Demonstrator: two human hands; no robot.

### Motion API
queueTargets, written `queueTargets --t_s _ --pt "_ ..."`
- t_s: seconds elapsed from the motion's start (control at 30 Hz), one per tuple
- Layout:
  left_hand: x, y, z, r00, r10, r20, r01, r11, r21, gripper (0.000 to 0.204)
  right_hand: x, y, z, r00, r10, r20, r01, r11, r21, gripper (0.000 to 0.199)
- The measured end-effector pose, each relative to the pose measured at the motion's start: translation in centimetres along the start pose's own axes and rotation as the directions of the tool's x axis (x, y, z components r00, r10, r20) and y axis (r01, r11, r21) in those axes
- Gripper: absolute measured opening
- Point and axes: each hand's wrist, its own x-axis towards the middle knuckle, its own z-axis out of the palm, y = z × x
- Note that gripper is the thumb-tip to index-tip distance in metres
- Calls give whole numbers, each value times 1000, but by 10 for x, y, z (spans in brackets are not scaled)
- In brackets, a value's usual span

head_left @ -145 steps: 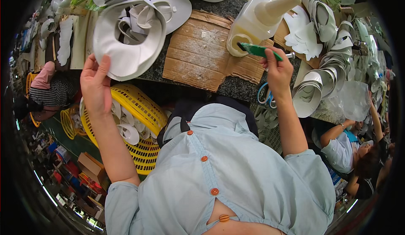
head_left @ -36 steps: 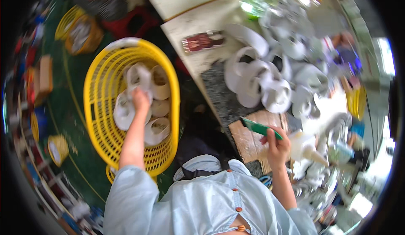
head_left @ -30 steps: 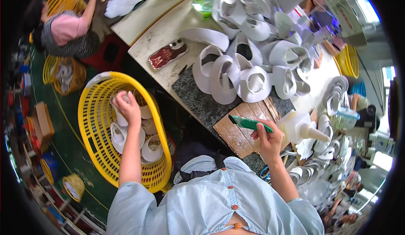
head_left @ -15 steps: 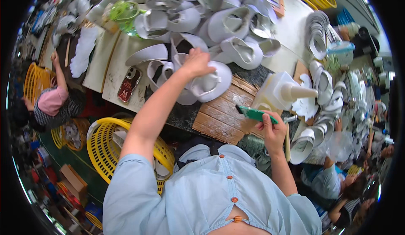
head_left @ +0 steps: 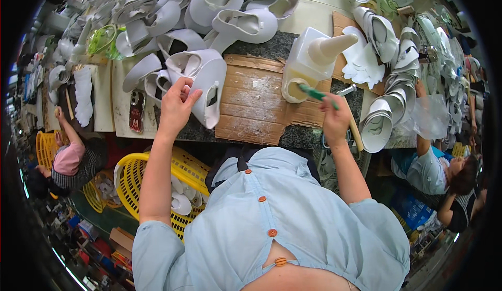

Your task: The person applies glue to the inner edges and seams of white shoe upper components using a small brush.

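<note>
Nearest, to the lower left of the cardboard (head_left: 251,92), a yellow basket (head_left: 183,161) holds white shoe pieces (head_left: 181,204). At the cardboard's left edge the left hand (head_left: 176,106) pinches the near edge of a white shoe upper (head_left: 213,67) between thumb and fingers, the upper tilted over the desk (head_left: 122,100). Right of the cardboard's middle, the right hand (head_left: 336,118) is closed around a green brush (head_left: 315,93), whose tip is at the round mouth of a pale plastic bottle (head_left: 306,50) by the cardboard's right side. A wooden-handled tool (head_left: 354,129) lies farther right of the cardboard, and curved white pieces (head_left: 379,126) are stacked beyond it on that side. Well left of the cardboard lies a dark red phone (head_left: 136,112). Past the cardboard's far edge, more white shoe uppers (head_left: 256,25) are heaped, spreading to its left.
</note>
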Motion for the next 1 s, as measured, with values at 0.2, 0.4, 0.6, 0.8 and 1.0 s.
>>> queueTargets --t_s 0.2,0.4,0.6,0.8,1.0 --pt "-33 33 -6 991 -86 106 137 648 -749 17 5 9 -26 844 500 193 -516 660 546 22" --pt "-50 55 12 997 -32 75 82 459 -884 22 26 -90 28 913 244 326 -407 517 753 25" --pt "-61 77 21 996 -1 94 90 306 -948 28 36 -108 63 948 130 290 -306 622 721 28" --pt "-63 86 19 994 1 106 100 326 -940 32 22 -133 52 973 -87 212 -74 757 649 27" --pt "-60 93 21 994 -42 96 105 304 -947 31 37 -137 43 715 -655 245 525 734 430 31"
